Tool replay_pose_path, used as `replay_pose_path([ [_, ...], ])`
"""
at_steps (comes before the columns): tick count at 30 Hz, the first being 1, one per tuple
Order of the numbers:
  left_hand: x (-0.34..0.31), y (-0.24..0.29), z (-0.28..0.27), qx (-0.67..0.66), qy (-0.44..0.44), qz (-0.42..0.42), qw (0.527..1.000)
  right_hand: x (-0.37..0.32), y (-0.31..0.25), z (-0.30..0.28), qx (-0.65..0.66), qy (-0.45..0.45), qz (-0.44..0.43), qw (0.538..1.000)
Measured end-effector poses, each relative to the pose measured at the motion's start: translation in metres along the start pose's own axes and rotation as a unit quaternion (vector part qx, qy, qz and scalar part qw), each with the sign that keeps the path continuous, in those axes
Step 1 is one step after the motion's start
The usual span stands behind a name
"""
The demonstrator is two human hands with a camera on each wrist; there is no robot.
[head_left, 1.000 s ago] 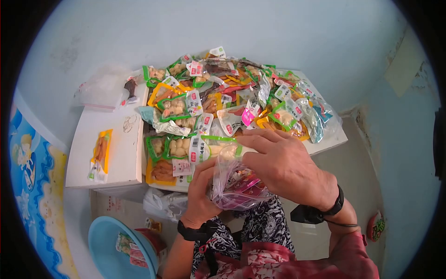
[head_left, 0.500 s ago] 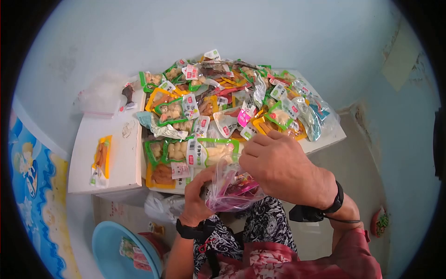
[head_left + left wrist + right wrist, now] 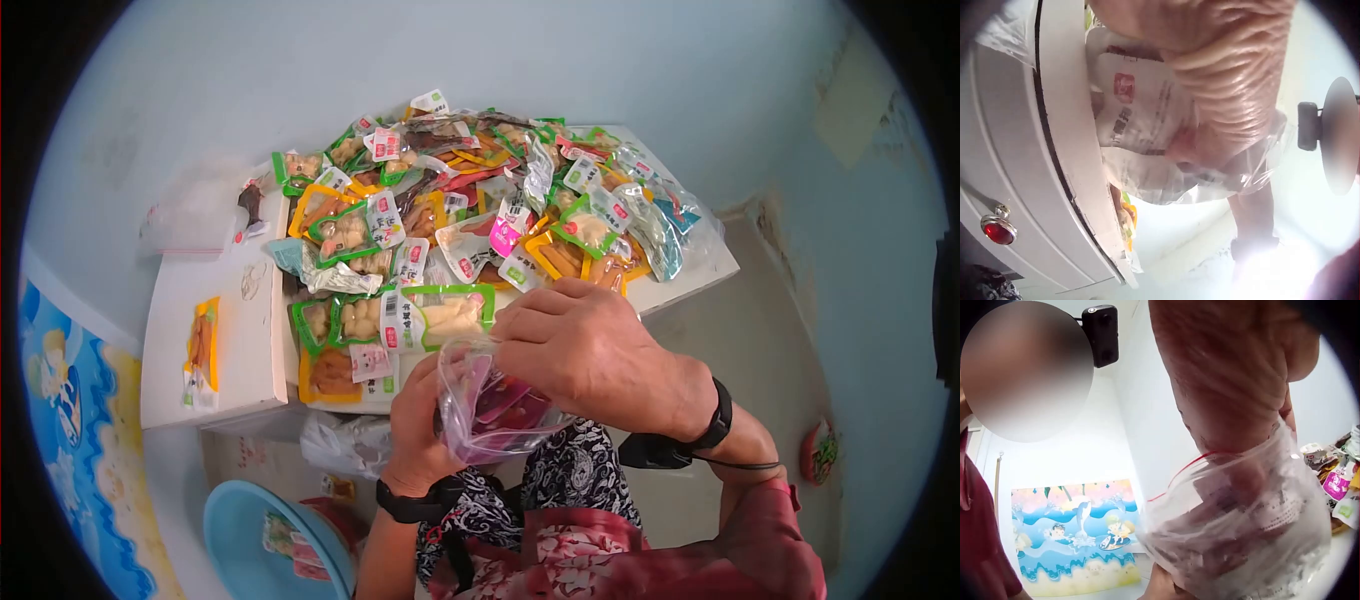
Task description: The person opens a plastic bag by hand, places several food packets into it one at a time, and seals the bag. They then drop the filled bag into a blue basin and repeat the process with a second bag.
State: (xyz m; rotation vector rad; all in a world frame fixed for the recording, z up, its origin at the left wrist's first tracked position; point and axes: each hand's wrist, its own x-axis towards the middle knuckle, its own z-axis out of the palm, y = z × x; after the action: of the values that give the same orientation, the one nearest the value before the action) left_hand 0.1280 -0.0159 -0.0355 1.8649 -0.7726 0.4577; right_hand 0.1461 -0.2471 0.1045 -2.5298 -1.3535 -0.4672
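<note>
A clear zip bag (image 3: 462, 425) with pinkish-purple packets inside stands tilted, its mouth up, above the person's lap. My left hand (image 3: 412, 432) grips the bag's left side, fingers curled round it. At the mouth, the bent fingers of my right hand (image 3: 585, 345) grip the right rim; the fingertips are partly hidden. In the right wrist view, part of my right hand (image 3: 1241, 425) shows through the bag's plastic (image 3: 1260, 544), below a red zip line. Printed white packaging (image 3: 1141, 100) shows beside my left hand in the left wrist view.
A heap of sealed food packets (image 3: 440, 215) covers much of the white table (image 3: 700, 262). One orange-edged packet (image 3: 202, 345) lies on the left part, near a pile of clear bags (image 3: 190, 215). A blue basin (image 3: 225, 540) holding packets stands on the floor.
My right hand's fingers, stretched out over the bag a second ago, are now curled in at its rim. The bag and left hand have shifted slightly left. The head view has turned a little.
</note>
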Motion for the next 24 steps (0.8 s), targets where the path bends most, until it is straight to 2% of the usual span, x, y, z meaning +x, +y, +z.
replay_pose_path([
  [3,0.000,0.002,0.007,-0.044,0.044,-0.025,0.998,0.001,-0.006,0.001,-0.003,0.102,0.005,0.995],
  [4,-0.002,0.000,0.009,-0.066,0.066,-0.037,0.995,0.000,-0.007,-0.003,0.007,0.092,0.013,0.996],
  [6,-0.003,-0.002,0.007,-0.007,0.057,-0.020,0.998,-0.007,-0.010,-0.015,0.028,0.070,0.030,0.997],
  [9,-0.006,-0.007,0.007,0.008,0.056,-0.024,0.998,-0.021,-0.012,-0.016,0.085,0.086,0.029,0.992],
  [12,-0.001,-0.002,0.012,0.012,0.091,-0.005,0.996,-0.028,-0.019,-0.021,0.032,0.031,0.006,0.999],
  [13,0.003,0.001,0.014,0.015,0.104,0.011,0.994,-0.031,-0.018,-0.021,0.033,0.033,0.022,0.999],
  [17,0.000,0.001,0.013,0.014,0.118,-0.020,0.993,-0.027,-0.016,-0.017,0.025,0.024,0.039,0.999],
  [19,0.003,0.010,0.011,0.043,0.121,-0.010,0.992,-0.025,-0.017,-0.017,0.002,0.005,0.039,0.999],
  [22,-0.006,0.003,0.012,-0.002,0.112,-0.078,0.991,-0.018,-0.019,-0.016,-0.044,-0.022,0.037,0.998],
  [24,-0.006,-0.002,0.005,0.005,0.085,-0.059,0.995,-0.013,-0.018,-0.011,-0.063,-0.024,0.021,0.998],
])
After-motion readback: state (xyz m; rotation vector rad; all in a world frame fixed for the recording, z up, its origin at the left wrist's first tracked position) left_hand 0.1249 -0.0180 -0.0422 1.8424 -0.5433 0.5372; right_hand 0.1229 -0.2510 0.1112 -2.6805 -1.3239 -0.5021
